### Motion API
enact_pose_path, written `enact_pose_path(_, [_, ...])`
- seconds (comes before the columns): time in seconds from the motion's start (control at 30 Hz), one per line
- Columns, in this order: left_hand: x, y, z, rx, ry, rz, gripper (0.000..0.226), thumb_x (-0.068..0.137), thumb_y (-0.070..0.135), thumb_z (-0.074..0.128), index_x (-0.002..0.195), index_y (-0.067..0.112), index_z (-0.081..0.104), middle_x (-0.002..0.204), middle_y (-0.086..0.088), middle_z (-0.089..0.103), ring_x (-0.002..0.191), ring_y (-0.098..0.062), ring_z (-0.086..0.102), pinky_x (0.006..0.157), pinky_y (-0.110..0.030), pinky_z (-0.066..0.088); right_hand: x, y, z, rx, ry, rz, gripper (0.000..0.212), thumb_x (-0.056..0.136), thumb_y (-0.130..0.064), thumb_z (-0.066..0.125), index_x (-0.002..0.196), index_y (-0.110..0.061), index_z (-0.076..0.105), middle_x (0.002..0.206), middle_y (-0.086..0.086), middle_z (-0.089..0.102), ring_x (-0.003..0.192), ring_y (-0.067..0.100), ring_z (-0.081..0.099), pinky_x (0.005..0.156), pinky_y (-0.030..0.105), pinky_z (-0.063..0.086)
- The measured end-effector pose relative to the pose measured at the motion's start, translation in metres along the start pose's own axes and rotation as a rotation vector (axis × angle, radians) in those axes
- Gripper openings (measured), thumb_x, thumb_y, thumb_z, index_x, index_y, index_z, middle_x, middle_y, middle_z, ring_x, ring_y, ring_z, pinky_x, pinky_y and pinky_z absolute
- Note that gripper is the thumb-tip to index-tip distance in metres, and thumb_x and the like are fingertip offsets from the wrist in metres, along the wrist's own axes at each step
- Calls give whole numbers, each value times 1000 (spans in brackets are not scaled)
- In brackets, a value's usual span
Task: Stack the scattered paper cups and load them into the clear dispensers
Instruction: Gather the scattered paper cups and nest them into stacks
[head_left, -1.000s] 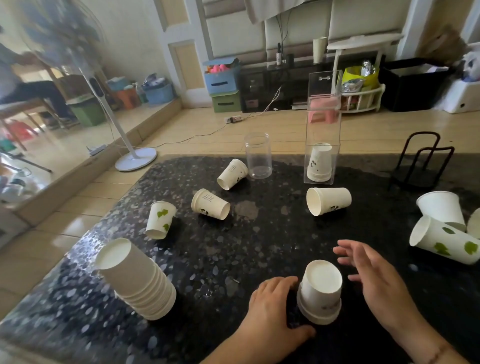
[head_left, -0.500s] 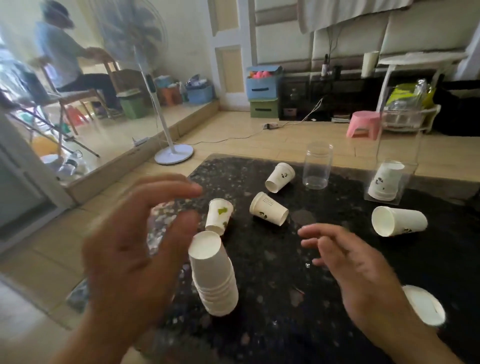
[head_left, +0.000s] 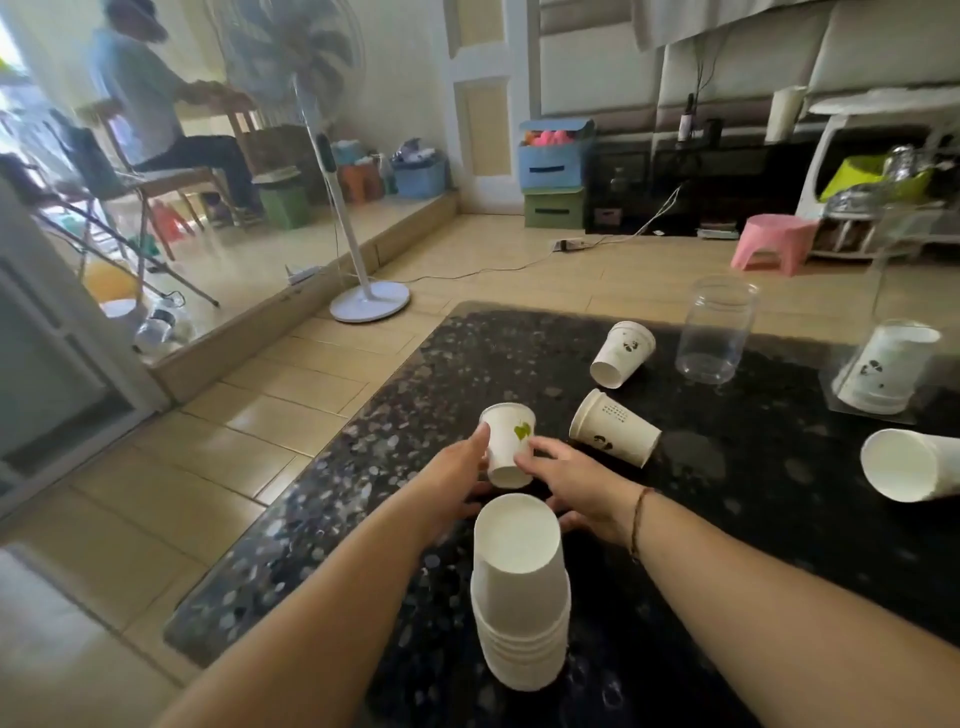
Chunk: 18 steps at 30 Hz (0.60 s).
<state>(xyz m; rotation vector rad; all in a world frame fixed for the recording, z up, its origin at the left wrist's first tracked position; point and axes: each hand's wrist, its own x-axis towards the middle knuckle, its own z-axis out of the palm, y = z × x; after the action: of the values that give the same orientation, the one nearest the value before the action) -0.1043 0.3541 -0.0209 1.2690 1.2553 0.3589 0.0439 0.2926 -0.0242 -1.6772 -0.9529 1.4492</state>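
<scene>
- Hands: left hand (head_left: 457, 467) and right hand (head_left: 571, 483) both reach forward over the black speckled stone tabletop (head_left: 415, 415) and meet at one cup.
- White paper cup with a green leaf print (head_left: 508, 444): stands upside down on the tabletop near its left edge; the left hand's fingers lie against its left side and the right hand's fingertips (head_left: 524, 457) against its right side, so the cup is held between the two hands.
- Right wrist: carries a thin dark cord bracelet (head_left: 638, 514).
- Stack of nested plain white paper cups (head_left: 519, 597): stands upside down just in front of the hands, nearer the camera, touched by neither hand as far as can be seen.
- White paper cup with a dotted print (head_left: 613, 434): lies on its side just to the right of the right hand.
- White paper cup with a dark panda-like mark (head_left: 623, 353): lies tilted farther back, beside the round clear plastic jar (head_left: 717, 332).
- Tall clear square dispenser (head_left: 883, 364): stands at the right edge and contains a few white cups stacked upside down (head_left: 883, 369).
- Large white paper cup on its side (head_left: 909, 467): lies at the far right, mouth towards the camera.
- Background: white pedestal fan (head_left: 332, 171), pink plastic stool (head_left: 774, 249), and a seated person (head_left: 156, 114) at the left.
</scene>
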Motion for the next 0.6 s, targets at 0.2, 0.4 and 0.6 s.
enact_pose_path(0.2, [-40,5,-6,47,-14,201,55,104,53,22,140,26,54,142,5,57,126,-17,56,110,-44,42,-6,-9,1,-102,264,-337,56,79,-45,72,128,-33,48,114,-1,56,100,19,61,90,44,54])
enact_pose_path(0.4, [-134,92,-19,148,69,528,35,103,38,39,121,21,63,123,-2,68,112,-22,66,94,-36,54,-93,-67,-39,80,491,-702,46,73,-28,71,117,-31,59,124,4,53,108,21,57,84,34,56])
enact_pose_path(0.6, [-222,121,51,86,97,948,22,98,32,53,116,28,64,111,5,73,102,-14,69,86,-29,56,-260,-20,-142,146,541,-794,60,64,-25,77,118,-39,55,117,1,64,104,23,62,82,38,52])
